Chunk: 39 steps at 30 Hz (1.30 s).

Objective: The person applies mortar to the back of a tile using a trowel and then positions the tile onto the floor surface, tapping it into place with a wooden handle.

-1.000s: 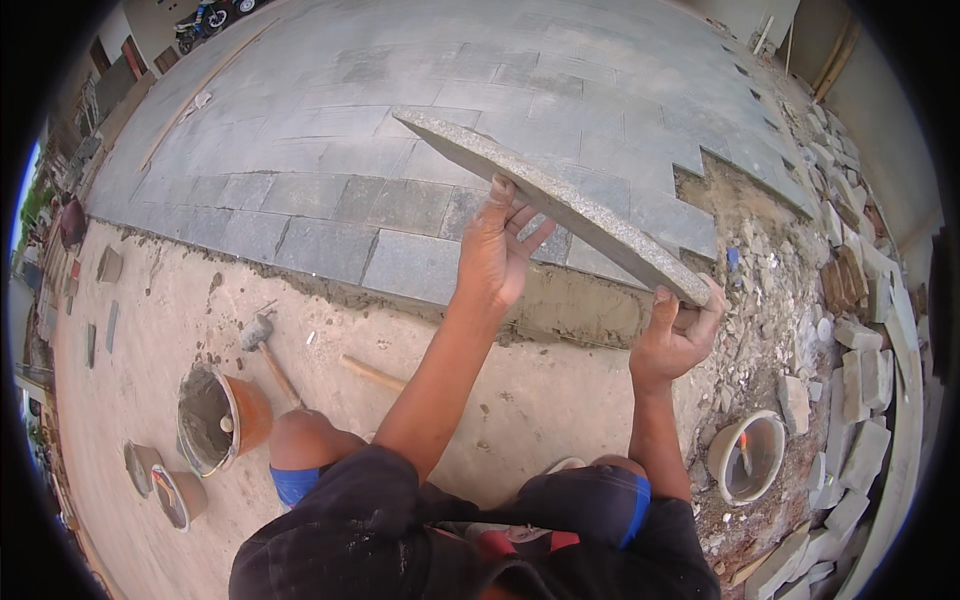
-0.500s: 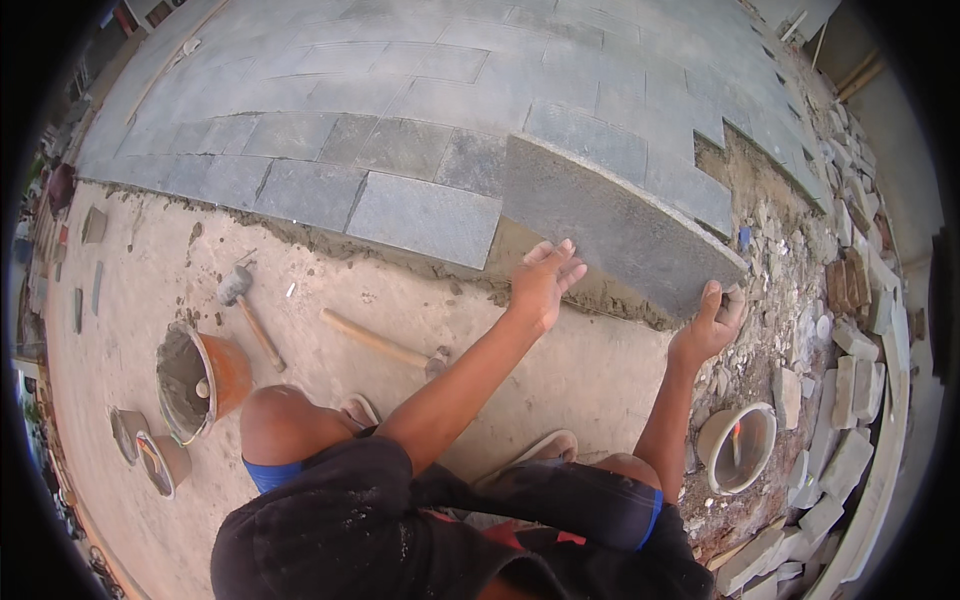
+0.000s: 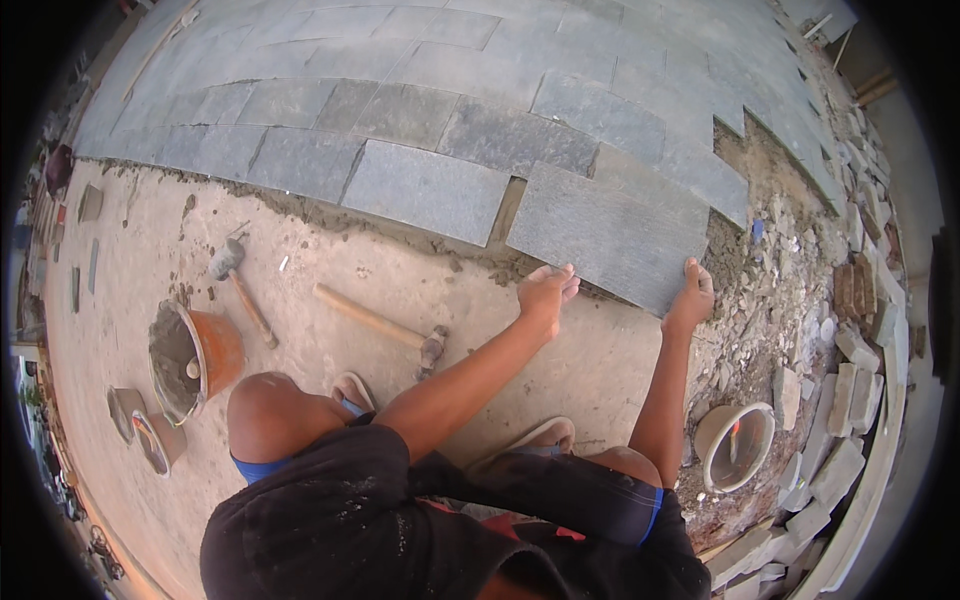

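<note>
In the head view, a large rectangular slab of blue-grey stone [image 3: 610, 235] lies face up, nearly flat, at the near edge of the grey stone paving [image 3: 560, 45]. A narrow gap filled with wet brown-grey mortar [image 3: 507, 212] separates it from the pale grey rectangular slab [image 3: 430, 190] to its left; its far edge is up against the row behind. A dark line shows under its near edge, and whether it rests fully on the mortar cannot be told.

The right hand [image 3: 690, 295] is grasping the slab's near right corner, thumb on top. The left hand [image 3: 547, 297] has its fingers curled at the near edge, left of the middle; whether that grip is pinching the stone or only touching it cannot be told.

On the dusty concrete floor [image 3: 470, 385], a hammer with a pale wooden handle [image 3: 370, 315] lies in front of the left forearm. Farther left are a grey-headed mallet with a wooden handle [image 3: 250, 303] and an orange bucket of grey mortar [image 3: 222, 350], with two small beige buckets [image 3: 165, 443] beside it. Right of the right forearm, a round off-white bucket [image 3: 707, 447] stands near broken rubble [image 3: 775, 300] and stacked grey stone blocks [image 3: 838, 470].
</note>
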Each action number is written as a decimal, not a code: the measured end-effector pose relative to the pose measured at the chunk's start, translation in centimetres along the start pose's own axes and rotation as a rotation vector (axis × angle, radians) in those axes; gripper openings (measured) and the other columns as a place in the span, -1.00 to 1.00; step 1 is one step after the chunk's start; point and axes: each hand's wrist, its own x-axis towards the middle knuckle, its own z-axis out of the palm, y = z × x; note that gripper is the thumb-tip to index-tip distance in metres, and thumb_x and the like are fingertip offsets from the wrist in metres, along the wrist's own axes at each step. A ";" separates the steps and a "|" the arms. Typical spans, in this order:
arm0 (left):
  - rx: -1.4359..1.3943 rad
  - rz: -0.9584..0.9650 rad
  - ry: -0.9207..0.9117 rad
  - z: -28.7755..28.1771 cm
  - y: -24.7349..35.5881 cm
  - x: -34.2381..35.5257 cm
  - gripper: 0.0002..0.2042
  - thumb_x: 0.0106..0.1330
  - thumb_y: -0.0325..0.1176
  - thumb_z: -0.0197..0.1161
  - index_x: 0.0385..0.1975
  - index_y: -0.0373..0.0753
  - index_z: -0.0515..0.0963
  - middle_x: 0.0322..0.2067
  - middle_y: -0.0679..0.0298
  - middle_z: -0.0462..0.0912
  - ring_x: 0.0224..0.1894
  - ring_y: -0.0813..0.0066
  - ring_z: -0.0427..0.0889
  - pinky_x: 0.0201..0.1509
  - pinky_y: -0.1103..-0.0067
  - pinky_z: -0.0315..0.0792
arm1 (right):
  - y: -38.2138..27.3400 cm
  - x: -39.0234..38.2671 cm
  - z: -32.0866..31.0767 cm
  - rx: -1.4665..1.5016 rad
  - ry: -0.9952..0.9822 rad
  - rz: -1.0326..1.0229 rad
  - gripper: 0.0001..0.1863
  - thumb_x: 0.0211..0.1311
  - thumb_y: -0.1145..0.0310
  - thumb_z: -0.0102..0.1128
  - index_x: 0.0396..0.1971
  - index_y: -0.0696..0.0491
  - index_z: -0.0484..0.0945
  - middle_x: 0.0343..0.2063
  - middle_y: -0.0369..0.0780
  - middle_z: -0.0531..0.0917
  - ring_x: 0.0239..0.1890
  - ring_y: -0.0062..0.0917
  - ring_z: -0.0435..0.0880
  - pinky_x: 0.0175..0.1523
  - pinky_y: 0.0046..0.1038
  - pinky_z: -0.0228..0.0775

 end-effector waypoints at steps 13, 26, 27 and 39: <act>0.019 0.043 0.162 -2.1 -0.4 2.2 -0.39 0.32 -0.46 0.35 0.26 -0.61 0.22 -0.07 0.06 0.62 -0.11 0.31 0.70 -0.05 0.54 0.64 | 4.9 0.6 2.9 -0.141 -0.050 0.214 -0.70 0.28 0.22 0.36 -0.28 0.20 0.62 -0.37 -0.28 0.65 -0.31 -0.61 0.51 -0.14 -0.50 0.34; 0.090 0.059 0.213 -1.9 -0.2 2.8 -0.38 0.31 -0.48 0.36 0.26 -0.65 0.20 -0.12 0.03 0.64 -0.22 0.35 0.73 -0.21 0.60 0.63 | 6.0 1.7 3.4 -0.163 -0.091 0.306 -0.64 0.27 0.24 0.35 -0.15 0.27 0.62 -0.22 -0.17 0.68 -0.13 -0.48 0.57 0.09 -0.41 0.34; 0.093 0.057 0.207 -1.9 -0.3 2.9 -0.38 0.31 -0.48 0.36 0.26 -0.64 0.21 -0.12 0.04 0.64 -0.23 0.35 0.73 -0.22 0.61 0.63 | 6.4 2.0 3.2 -0.157 -0.094 0.313 -0.63 0.27 0.24 0.36 -0.15 0.27 0.63 -0.22 -0.17 0.68 -0.12 -0.48 0.57 0.09 -0.41 0.34; 0.209 0.131 0.276 -2.2 -0.6 3.6 -0.78 0.32 -0.44 0.35 -0.19 -0.42 0.49 -0.36 0.17 0.68 -0.43 0.45 0.70 -0.41 0.61 0.58 | 6.5 1.6 3.7 -0.310 -0.076 0.262 -0.57 0.23 0.19 0.39 -0.21 0.33 0.65 -0.30 -0.15 0.69 -0.23 -0.45 0.60 -0.02 -0.39 0.41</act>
